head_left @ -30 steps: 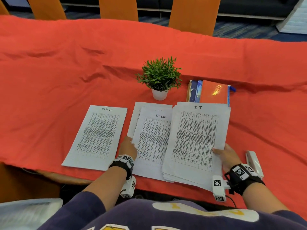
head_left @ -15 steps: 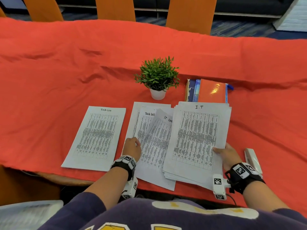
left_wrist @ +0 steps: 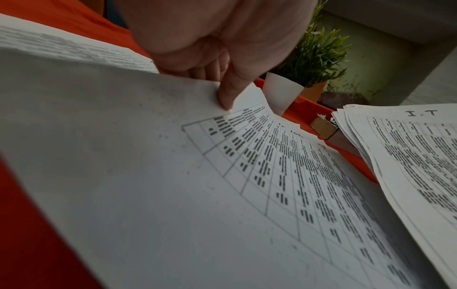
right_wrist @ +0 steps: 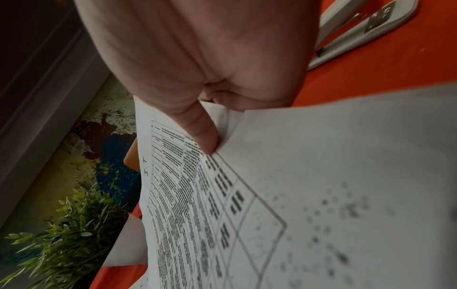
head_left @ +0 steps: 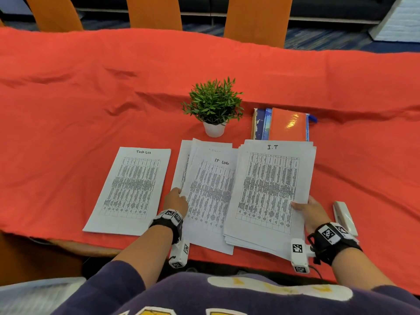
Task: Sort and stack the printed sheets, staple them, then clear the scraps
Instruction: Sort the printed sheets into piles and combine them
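Three groups of printed sheets lie along the near edge of the red cloth. A single "Task List" sheet [head_left: 131, 187] is on the left. The middle pile is topped by an "IT LOG" sheet [head_left: 211, 194] [left_wrist: 222, 185]. My left hand [head_left: 179, 195] pinches that sheet's left edge, thumb [left_wrist: 227, 93] on top. To the right is a thicker "I.T" stack [head_left: 270, 189] [right_wrist: 321, 176]. My right hand [head_left: 300, 205] grips the stack's right edge, thumb [right_wrist: 205, 136] on top and fingers hidden beneath. A white stapler [head_left: 344, 217] [right_wrist: 358, 33] lies just right of that hand.
A small potted plant [head_left: 213, 108] stands behind the middle pile. Some books with an orange cover [head_left: 286, 123] lie behind the I.T stack. The table's near edge [head_left: 79, 246] runs under my wrists. Orange chairs [head_left: 154, 12] line the far side.
Half a second ago my left hand held the IT LOG sheet raised, showing a "Task list" sheet under it. The sheet now lies back over the middle pile. My right hand stayed put.
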`<state>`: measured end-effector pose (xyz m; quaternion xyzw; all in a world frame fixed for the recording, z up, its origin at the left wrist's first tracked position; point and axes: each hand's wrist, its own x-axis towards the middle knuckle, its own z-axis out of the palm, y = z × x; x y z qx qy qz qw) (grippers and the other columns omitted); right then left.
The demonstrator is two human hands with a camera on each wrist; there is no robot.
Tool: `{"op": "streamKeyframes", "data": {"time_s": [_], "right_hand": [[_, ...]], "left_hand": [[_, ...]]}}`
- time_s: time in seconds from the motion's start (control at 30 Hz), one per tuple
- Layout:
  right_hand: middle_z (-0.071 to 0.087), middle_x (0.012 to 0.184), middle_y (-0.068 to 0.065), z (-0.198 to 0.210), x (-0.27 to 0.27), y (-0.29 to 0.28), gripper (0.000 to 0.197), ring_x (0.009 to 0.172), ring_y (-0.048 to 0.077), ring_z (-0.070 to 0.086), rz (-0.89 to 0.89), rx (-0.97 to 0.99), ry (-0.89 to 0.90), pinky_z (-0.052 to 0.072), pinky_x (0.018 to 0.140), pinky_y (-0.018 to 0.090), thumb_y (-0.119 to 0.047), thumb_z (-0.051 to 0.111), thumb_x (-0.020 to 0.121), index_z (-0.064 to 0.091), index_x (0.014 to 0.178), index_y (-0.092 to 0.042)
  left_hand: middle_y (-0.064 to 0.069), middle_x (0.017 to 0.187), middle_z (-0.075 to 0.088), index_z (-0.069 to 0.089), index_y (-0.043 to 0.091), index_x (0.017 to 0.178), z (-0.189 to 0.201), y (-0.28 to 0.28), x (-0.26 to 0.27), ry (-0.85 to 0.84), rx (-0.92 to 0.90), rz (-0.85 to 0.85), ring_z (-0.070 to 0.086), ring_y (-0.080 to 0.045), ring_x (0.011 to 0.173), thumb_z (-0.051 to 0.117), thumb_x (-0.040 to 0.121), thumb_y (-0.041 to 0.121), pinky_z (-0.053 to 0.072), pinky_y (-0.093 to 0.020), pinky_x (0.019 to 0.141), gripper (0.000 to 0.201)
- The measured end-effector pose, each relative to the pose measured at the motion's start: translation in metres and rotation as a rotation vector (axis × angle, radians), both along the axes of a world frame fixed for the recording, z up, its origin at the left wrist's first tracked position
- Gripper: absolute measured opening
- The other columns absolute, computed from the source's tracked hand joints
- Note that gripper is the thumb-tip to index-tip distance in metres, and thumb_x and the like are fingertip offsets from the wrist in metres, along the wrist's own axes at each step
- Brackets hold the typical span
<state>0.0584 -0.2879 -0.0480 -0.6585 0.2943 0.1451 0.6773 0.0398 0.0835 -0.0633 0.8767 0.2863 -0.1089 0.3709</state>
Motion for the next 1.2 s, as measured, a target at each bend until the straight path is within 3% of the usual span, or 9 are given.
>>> {"op": "streamKeyframes", "data": {"time_s": [0.13, 0.23, 0.47, 0.6, 0.77, 0.87, 0.93, 1.1, 1.2], "right_hand": [[0.061, 0.124, 0.022, -0.002, 0.001, 0.003, 0.041, 0.111, 0.039, 0.060, -0.002, -0.002, 0.003, 0.044, 0.101, 0.056, 0.010, 0.051, 0.089, 0.052, 0.128, -0.003], [0.062, 0.121, 0.021, -0.001, 0.001, 0.006, 0.041, 0.111, 0.039, 0.060, 0.001, -0.002, 0.002, 0.043, 0.101, 0.057, 0.011, 0.050, 0.089, 0.052, 0.128, -0.003], [0.061, 0.124, 0.022, -0.008, 0.009, 0.002, 0.042, 0.112, 0.039, 0.059, -0.033, -0.037, 0.017, 0.043, 0.101, 0.058, 0.010, 0.050, 0.089, 0.053, 0.128, -0.007], [0.063, 0.120, 0.019, -0.009, 0.011, -0.002, 0.041, 0.109, 0.038, 0.061, -0.074, -0.039, 0.025, 0.044, 0.100, 0.056, 0.008, 0.050, 0.090, 0.054, 0.127, -0.008], [0.065, 0.122, 0.016, -0.019, 0.016, -0.009, 0.038, 0.107, 0.036, 0.063, -0.093, -0.040, 0.040, 0.046, 0.099, 0.057, 0.004, 0.050, 0.087, 0.060, 0.112, -0.022], [0.065, 0.120, 0.017, -0.002, 0.013, 0.006, 0.041, 0.107, 0.037, 0.063, -0.063, 0.019, 0.031, 0.046, 0.099, 0.056, 0.005, 0.046, 0.089, 0.057, 0.119, -0.020], [0.064, 0.116, 0.019, 0.010, 0.011, 0.019, 0.041, 0.106, 0.038, 0.061, -0.043, 0.089, 0.027, 0.046, 0.098, 0.055, 0.008, 0.042, 0.091, 0.053, 0.123, -0.014], [0.063, 0.122, 0.022, 0.017, 0.007, 0.040, 0.046, 0.111, 0.041, 0.060, 0.023, 0.154, 0.026, 0.042, 0.102, 0.056, 0.010, 0.038, 0.091, 0.051, 0.133, -0.005], [0.066, 0.104, 0.014, 0.021, 0.004, 0.043, 0.039, 0.083, 0.022, 0.070, 0.031, 0.164, 0.039, 0.057, 0.081, 0.035, 0.005, 0.039, 0.092, 0.054, 0.127, -0.006]], "left_hand": [[-0.007, 0.083, 0.058, 0.049, -0.001, 0.127, 0.011, 0.001, -0.003, -0.023, 0.132, 0.019, 0.056, -0.024, 0.083, 0.041, 0.097, 0.004, 0.041, -0.027, 0.069, 0.031], [-0.017, 0.099, 0.066, 0.047, 0.008, 0.128, 0.022, 0.007, -0.001, -0.019, 0.267, 0.009, 0.063, -0.032, 0.084, 0.039, 0.096, 0.007, 0.044, -0.032, 0.064, 0.033], [-0.009, 0.071, 0.058, 0.056, 0.012, 0.115, 0.050, 0.017, 0.005, -0.135, 0.390, -0.084, 0.051, -0.024, 0.057, 0.039, 0.094, -0.001, 0.036, -0.026, 0.050, 0.030], [-0.010, 0.074, 0.060, 0.060, 0.007, 0.106, 0.069, 0.016, 0.010, -0.317, 0.214, -0.013, 0.050, -0.021, 0.054, 0.042, 0.096, 0.004, 0.032, -0.022, 0.047, 0.021], [-0.006, 0.087, 0.065, 0.062, 0.011, 0.098, 0.093, 0.012, 0.015, -0.484, -0.122, 0.061, 0.054, -0.022, 0.067, 0.051, 0.095, 0.009, 0.041, -0.027, 0.056, 0.011], [-0.006, 0.093, 0.066, 0.062, 0.013, 0.097, 0.092, -0.002, 0.016, -0.415, -0.230, 0.076, 0.060, -0.020, 0.078, 0.054, 0.094, 0.010, 0.046, -0.027, 0.068, 0.009], [0.004, 0.088, 0.061, 0.057, 0.016, 0.097, 0.085, -0.019, 0.014, -0.331, -0.260, 0.059, 0.058, -0.015, 0.082, 0.054, 0.094, 0.011, 0.044, -0.023, 0.071, 0.006], [0.001, 0.078, 0.047, 0.049, 0.012, 0.085, 0.052, -0.050, 0.005, -0.165, -0.220, -0.037, 0.045, -0.016, 0.070, 0.049, 0.095, 0.015, 0.034, -0.024, 0.058, 0.010], [-0.001, 0.083, 0.054, 0.048, 0.014, 0.093, 0.045, -0.058, 0.005, -0.105, -0.275, -0.053, 0.049, -0.014, 0.068, 0.047, 0.096, 0.014, 0.039, -0.025, 0.060, 0.003]]}}
